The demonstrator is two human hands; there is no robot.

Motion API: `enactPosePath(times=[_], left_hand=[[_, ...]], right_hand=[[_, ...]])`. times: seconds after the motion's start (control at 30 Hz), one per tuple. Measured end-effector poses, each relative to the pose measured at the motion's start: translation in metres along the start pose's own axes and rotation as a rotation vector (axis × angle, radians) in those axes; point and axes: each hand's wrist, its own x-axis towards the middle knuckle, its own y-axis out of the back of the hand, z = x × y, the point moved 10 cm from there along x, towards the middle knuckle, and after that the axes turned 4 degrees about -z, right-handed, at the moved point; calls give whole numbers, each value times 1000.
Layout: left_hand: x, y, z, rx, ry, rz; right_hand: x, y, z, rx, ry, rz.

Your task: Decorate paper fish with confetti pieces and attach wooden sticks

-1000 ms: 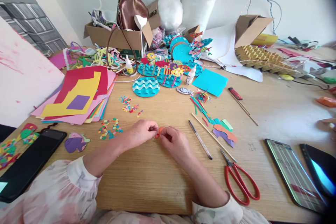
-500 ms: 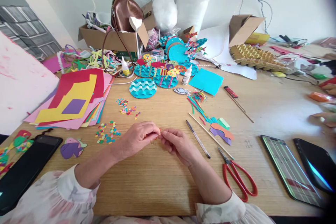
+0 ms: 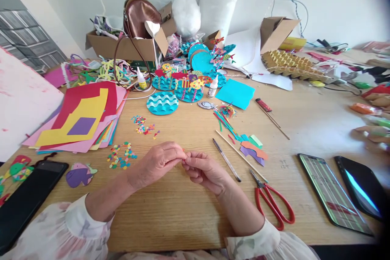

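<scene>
Over the middle of the table, my left hand [image 3: 157, 161] and my right hand [image 3: 205, 170] meet fingertip to fingertip. Both are closed in a pinch around a small orange piece [image 3: 183, 150], mostly hidden by the fingers. Left of my left hand lie scattered colourful round dots [image 3: 122, 160] and a purple and pink fish cutout [image 3: 78, 176]. A pen [image 3: 226, 159] and a thin wooden stick [image 3: 239, 154] rest right of my right hand. Red-handled scissors [image 3: 276, 207] are beside my right forearm. Orange and purple scraps [image 3: 254, 150] lie past the stick.
Coloured sheets [image 3: 88, 109] are stacked at left. Wavy blue discs [image 3: 162, 105], glue bottles [image 3: 212, 88] and a blue sheet [image 3: 235, 93] stand or lie farther back. Phones [image 3: 332, 191] flank both sides. Another person's hand [image 3: 370, 132] shows at the right edge.
The whole view has shifted slightly. My hands stay pinched together, with the fingers turned a little and less of the orange piece showing.
</scene>
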Motion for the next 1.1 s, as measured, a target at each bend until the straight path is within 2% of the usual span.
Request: enactPosePath(times=[0.1,0.17,0.27,0.43,0.6,0.8,0.93,1.1], left_hand=[[-4,5,-20,-23,207,41],[-7,3,-30,-53,323,23],[-8,-4,-37,-77,388,-39],[-2,-8,-35,-14,378,-43],[1,-11,-34,-15,381,-98],[0,-17,-41,5,366,-169],[-2,-21,-45,26,352,-181],[-2,-24,-50,45,349,-188]], right_hand=[[0,8,-11,-149,116,117],[-2,13,-18,-285,188,216],[-2,14,-24,-453,246,294],[-2,13,-29,-625,278,332],[-3,14,-34,-750,268,323],[-6,9,-54,-1103,273,353],[-3,1,-56,-1276,238,343],[5,-4,-52,-1359,219,287]])
